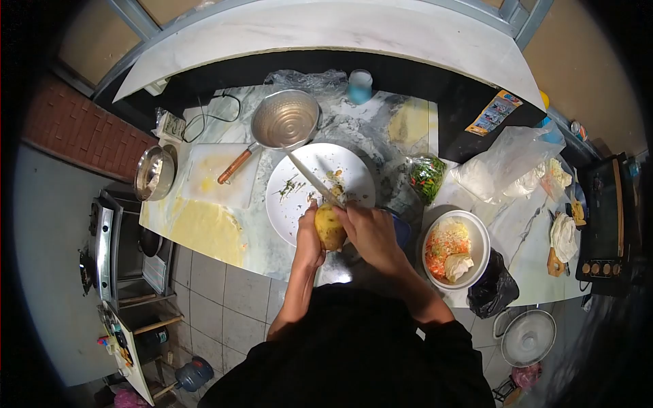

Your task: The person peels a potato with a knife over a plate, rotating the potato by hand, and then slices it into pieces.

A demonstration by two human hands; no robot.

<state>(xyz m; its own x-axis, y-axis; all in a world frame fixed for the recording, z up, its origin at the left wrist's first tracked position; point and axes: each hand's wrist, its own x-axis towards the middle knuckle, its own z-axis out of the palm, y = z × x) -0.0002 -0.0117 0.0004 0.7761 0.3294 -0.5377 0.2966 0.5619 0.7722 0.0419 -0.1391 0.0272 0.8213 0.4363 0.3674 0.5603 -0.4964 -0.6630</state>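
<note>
My left hand (pixel 308 238) is wrapped round a yellow potato (pixel 330 228) with brownish patches, held over the near edge of a large white plate (pixel 282 216). Closed on a knife, my right hand (pixel 371 236) presses against the potato's upper right side. The knife's long blade (pixel 309 175) points away to the upper left, across the plate, and its handle is hidden in my fingers. Green stem bits (pixel 291 188) and small scraps (pixel 335 175) lie on the plate.
Beyond the plate sits a metal saucepan (pixel 284 121), its wooden handle reaching over a white cutting board (pixel 218 178). To the right are a bag of green and red chillies (pixel 427 178), a white bowl (pixel 484 246) of chopped food and a black plastic bag (pixel 494 289). A metal bowl (pixel 155 173) stands far left.
</note>
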